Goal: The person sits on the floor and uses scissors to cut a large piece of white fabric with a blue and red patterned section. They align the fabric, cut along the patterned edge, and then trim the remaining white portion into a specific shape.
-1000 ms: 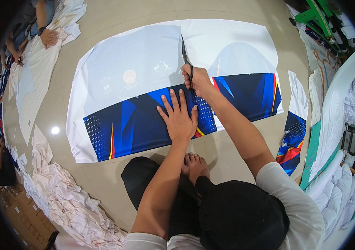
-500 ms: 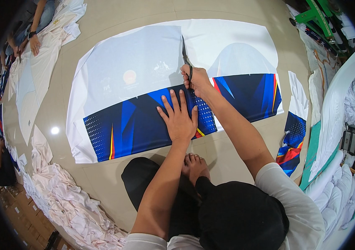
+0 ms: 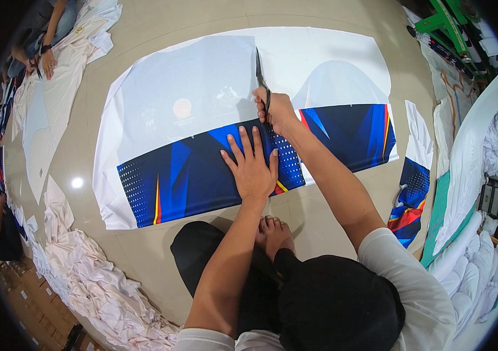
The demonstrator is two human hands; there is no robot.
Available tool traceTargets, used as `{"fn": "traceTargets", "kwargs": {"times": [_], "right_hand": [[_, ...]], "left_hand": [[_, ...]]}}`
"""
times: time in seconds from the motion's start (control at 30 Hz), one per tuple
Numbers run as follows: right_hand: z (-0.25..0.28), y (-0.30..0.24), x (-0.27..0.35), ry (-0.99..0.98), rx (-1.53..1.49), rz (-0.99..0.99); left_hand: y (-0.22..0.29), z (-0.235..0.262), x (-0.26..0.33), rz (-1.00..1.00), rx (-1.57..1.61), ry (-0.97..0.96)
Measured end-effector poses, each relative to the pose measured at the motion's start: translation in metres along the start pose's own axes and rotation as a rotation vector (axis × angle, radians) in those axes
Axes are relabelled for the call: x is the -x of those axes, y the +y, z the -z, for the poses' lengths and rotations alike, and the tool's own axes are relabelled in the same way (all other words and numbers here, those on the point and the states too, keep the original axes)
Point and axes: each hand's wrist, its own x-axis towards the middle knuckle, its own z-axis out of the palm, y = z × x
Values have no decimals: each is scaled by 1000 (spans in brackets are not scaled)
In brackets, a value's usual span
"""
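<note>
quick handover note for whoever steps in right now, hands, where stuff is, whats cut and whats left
Left hand: flat, fingers spread, pressing the printed fabric sheet onto the floor.
Right hand: gripping the scissors, blades pointing away from the person, into the sheet's white upper part.
Sheet: spread flat on the floor, white on top, dark blue patterned band along the near edge.
Done: the cut appears to have passed through the blue band between the two printed panels.
Left: the white stretch beyond the scissor tips up to the far edge looks uncut.
Nearby: a cut printed piece to the right, crumpled white fabric pile to the left.
</note>
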Motion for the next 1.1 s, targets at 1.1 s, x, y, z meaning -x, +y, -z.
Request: {"fn": "traceTargets", "kwargs": {"times": [1.1], "right_hand": [[-12,-13,-15,14,-40,-4]], "left_hand": [[0,1,0,-13,35,17]]}}
